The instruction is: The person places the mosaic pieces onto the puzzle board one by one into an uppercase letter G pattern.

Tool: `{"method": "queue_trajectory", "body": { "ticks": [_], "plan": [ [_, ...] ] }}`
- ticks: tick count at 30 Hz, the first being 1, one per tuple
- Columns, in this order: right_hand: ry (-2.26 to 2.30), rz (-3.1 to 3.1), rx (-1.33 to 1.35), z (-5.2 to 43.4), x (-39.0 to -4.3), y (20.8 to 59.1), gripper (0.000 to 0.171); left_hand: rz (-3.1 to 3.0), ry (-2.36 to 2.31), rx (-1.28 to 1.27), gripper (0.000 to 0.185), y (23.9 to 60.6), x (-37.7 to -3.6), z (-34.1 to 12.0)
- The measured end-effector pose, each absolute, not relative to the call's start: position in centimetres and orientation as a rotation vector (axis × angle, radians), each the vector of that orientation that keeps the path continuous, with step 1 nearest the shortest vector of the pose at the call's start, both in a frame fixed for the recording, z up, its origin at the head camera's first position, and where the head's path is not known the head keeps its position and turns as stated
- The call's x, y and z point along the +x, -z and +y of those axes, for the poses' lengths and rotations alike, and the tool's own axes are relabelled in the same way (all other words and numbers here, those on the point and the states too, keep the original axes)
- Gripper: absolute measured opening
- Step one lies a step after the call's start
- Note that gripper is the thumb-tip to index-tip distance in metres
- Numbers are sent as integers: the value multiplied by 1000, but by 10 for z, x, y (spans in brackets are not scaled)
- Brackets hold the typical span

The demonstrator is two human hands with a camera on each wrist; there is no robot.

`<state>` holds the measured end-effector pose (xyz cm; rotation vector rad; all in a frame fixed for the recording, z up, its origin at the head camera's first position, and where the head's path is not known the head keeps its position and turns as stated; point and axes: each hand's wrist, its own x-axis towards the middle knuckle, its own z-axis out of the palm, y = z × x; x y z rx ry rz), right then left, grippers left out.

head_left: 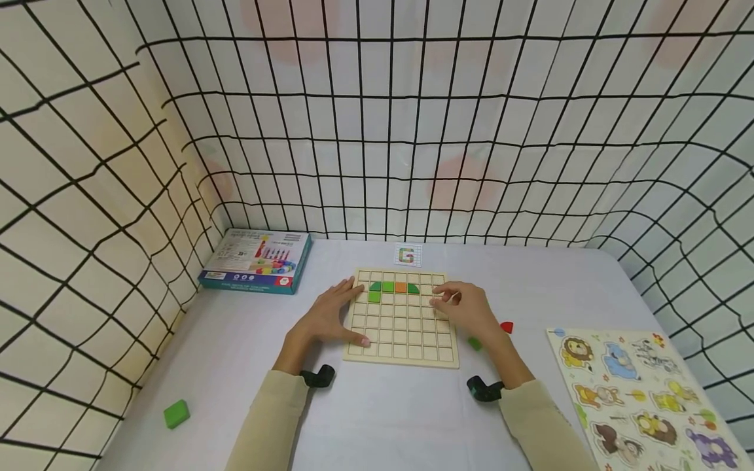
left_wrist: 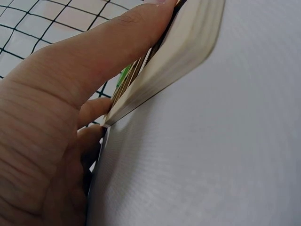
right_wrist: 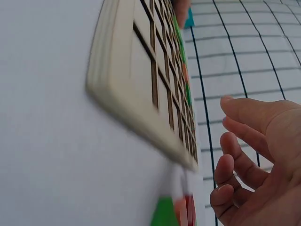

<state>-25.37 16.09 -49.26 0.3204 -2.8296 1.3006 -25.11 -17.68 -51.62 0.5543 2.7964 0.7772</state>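
Note:
A wooden grid board (head_left: 406,340) lies flat on the white table. Its top rows hold green pieces (head_left: 387,286) and one orange piece (head_left: 400,286). My left hand (head_left: 331,315) rests flat on the board's left edge with fingers spread. In the left wrist view its thumb (left_wrist: 117,33) lies along the board (left_wrist: 183,47). My right hand (head_left: 466,309) hovers over the board's right side. In the right wrist view the right hand (right_wrist: 254,150) has loosely curled fingers and holds nothing, beside the board (right_wrist: 136,84).
A red piece (head_left: 506,326) and a small green piece (head_left: 474,343) lie right of the board. A green block (head_left: 176,413) sits front left. A game box (head_left: 256,260) and a card (head_left: 409,255) are behind; an animal puzzle (head_left: 636,392) is front right. Mesh walls surround the table.

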Motion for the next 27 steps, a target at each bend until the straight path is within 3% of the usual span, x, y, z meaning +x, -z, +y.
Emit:
{"method": "queue_trajectory", "body": {
  "ticks": [12, 27],
  "plan": [
    [-1196, -2922, 176, 228, -234, 491, 33, 2794, -780, 562, 126, 517, -252, -176],
    [-1046, -3088, 123, 256, -228, 490, 33, 2789, -775, 571, 125, 515, -252, -176]
  ]
}}
